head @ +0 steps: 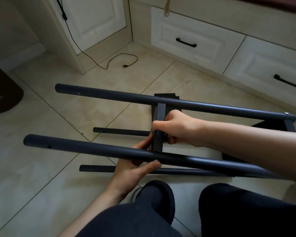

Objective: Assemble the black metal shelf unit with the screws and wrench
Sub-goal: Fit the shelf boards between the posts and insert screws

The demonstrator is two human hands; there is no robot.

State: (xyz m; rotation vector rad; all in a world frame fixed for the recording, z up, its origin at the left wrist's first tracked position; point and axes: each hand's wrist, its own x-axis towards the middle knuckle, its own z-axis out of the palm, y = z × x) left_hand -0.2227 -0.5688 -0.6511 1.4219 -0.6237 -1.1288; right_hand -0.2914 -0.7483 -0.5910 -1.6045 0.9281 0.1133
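Left hand (135, 165): reaches up under the near black round metal tube (96, 148) of the black metal shelf frame (161, 127). Fingers go behind the tube toward the flat black crossbar (158, 139), thumb lies along the tube's near side. At the thumb tip, a small silver screw head (155, 160) on the tube. Hand partly closed around the tube, thumb and fingers on opposite sides.

Right hand (173, 128): just right of the crossbar, fist clamped on a small dark thing against the bar. Probably the wrench, but fingers cover it; can't confirm.

Hidden / unclear:
- Left fingertips hidden behind the tube and crossbar.
- The crossbar-to-near-tube joint sits in shadow.
- Right ends of the tubes are covered by the right forearm or cut by the frame edge.
- Black panel (167, 102) behind the crossbar: only bits visible, shape unclear.

Frame state: lying on its side on the beige tiled floor (41, 168), in front of the person's knees in dark trousers (143, 216). Far black round tube (109, 94) and near tube run left-right, open ends left of the crossbar, screw holes visible. Two thinner black tubes (120, 131) lie lower, one between the big tubes, one nearer than the near tube. Silver screw (287, 113) fitted at the far tube's right end, well right of the crossbar.

Beyond the frame: white drawer cabinets (195, 41), loose black cable (120, 60).
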